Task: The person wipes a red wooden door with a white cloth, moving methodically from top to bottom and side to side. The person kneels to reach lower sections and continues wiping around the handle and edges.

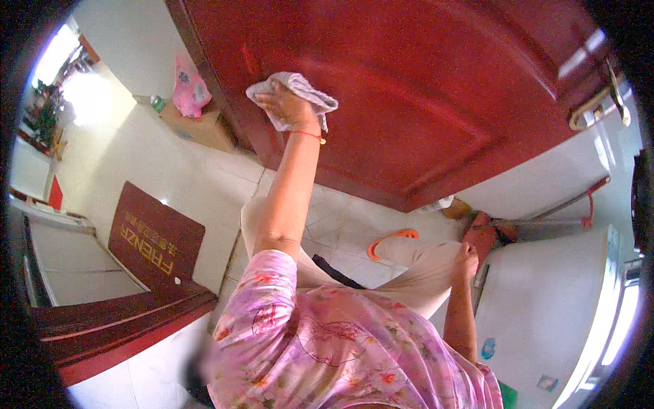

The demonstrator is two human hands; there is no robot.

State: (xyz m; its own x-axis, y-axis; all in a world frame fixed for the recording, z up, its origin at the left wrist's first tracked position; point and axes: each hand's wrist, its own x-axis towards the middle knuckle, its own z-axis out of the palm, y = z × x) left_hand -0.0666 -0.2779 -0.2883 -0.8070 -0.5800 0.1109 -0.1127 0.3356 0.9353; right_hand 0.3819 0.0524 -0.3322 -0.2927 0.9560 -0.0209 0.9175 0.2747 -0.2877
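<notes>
My left hand (286, 105) presses a folded, pale purple-white cloth (306, 84) flat against the lower part of a dark red panelled door (378, 117). The arm is stretched out, and a red string bracelet (306, 134) circles its wrist. Part of the cloth shows beyond my fingers on both sides. My right hand (467, 260) rests on my bent knee, its fingers curled; no object shows in it. An orange slipper (375, 249) is on my foot below the door's bottom edge.
A metal handle (618, 97) sits at the door's right side. Left of the door, a cardboard box (196, 128) bears a pink plastic bag (189, 92). A brown mat (153, 230) with writing lies at a dark red door frame (127, 322). To the right stands a white panel (541, 291) with stickers.
</notes>
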